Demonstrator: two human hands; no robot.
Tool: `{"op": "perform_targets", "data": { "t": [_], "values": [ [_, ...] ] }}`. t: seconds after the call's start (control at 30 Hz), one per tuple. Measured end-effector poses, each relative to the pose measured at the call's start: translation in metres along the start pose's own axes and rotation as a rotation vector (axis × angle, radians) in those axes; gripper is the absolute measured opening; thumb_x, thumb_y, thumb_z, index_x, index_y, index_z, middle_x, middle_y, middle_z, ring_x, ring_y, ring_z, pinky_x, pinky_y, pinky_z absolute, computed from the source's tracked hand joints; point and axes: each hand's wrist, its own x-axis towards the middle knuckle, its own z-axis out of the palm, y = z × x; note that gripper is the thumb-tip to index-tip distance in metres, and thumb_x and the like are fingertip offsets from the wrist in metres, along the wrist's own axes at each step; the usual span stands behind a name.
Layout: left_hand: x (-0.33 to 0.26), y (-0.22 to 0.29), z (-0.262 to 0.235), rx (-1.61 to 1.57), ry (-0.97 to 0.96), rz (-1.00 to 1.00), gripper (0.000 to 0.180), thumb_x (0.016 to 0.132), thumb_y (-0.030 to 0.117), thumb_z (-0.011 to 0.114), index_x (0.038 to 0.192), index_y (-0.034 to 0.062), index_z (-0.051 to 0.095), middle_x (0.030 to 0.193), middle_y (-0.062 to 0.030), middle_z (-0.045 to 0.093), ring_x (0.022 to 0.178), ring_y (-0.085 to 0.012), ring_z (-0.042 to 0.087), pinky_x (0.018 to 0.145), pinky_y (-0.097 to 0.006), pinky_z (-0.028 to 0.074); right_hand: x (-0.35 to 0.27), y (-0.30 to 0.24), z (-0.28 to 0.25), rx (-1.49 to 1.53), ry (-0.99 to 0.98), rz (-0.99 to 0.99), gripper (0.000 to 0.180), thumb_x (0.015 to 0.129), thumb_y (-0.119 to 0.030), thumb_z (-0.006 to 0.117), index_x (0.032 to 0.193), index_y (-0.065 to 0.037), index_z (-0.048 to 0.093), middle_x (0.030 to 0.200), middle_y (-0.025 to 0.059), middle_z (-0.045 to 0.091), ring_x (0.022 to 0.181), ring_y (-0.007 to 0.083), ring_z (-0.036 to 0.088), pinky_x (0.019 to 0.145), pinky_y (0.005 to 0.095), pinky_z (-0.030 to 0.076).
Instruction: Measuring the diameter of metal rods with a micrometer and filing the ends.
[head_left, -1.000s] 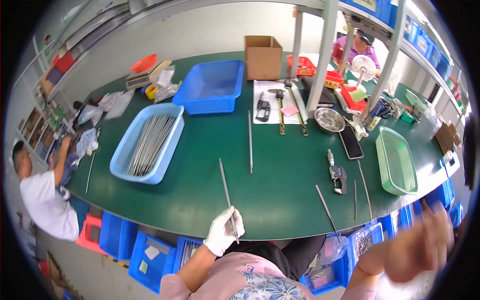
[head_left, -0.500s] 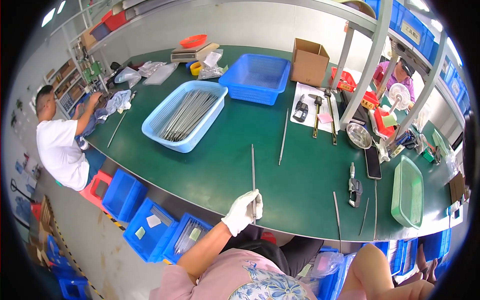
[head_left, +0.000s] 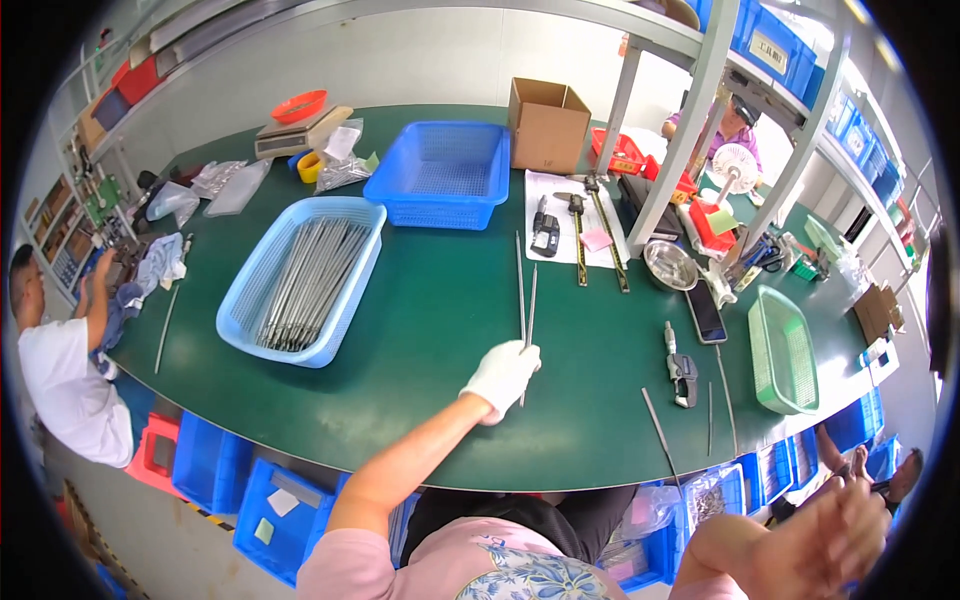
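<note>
My left hand [head_left: 503, 378], in a white glove, is closed round the lower part of a thin grey metal rod [head_left: 532, 300] over the green table. Just left of it, a second metal rod [head_left: 519, 280] runs alongside and passes at the hand; I cannot tell whether it is gripped too. A short rod end shows below the glove. At the lower right, my bare right hand [head_left: 830, 540] is raised near the table's front edge. Motion blurs its fingers, and no held thing shows. A light blue basket [head_left: 232, 300] full of similar rods stands to the left.
An empty blue basket [head_left: 435, 215] and a cardboard box [head_left: 545, 135] stand behind. Calipers [head_left: 578, 240] lie on paper. A micrometer [head_left: 682, 375], a phone [head_left: 706, 312] and a green basket [head_left: 785, 375] are at right. One co-worker [head_left: 75, 390] sits at left, another [head_left: 735, 130] beyond the shelf posts.
The view has shifted, moving the table leftward in the picture. My left hand has moved forward with its rod to the second rod. My right hand has risen into view.
</note>
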Motion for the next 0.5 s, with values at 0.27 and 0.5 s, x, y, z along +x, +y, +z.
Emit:
{"op": "perform_targets", "data": {
  "t": [0.27,0.5],
  "values": [
    [0.064,0.030,-0.004,0.723,0.174,0.117,0.032,0.074,0.022,0.037,0.069,-0.0004,0.060,0.072,-0.0190,0.058,0.072,-0.0326,0.058,0.062,-0.037,0.046,-0.040,0.007,-0.043,-0.370,-0.050,0.205,0.008,0.074,-0.007,0.045,0.079,-0.002,0.042,0.070,0.0051,0.029,0.064,0.0142,0.028,0.062,0.0278,0.024],
    [0.087,0.031,-0.011,1.388,-0.054,0.294,0.026,0.072,0.017,0.042,0.076,0.0027,0.063,0.080,-0.0174,0.060,0.076,-0.0317,0.058,0.065,-0.039,0.046,-0.059,0.011,-0.063,-0.532,-0.021,0.362,0.007,0.073,-0.005,0.044,0.080,-0.002,0.042,0.072,0.0062,0.033,0.066,0.0136,0.033,0.063,0.0256,0.027]
  ]
}}
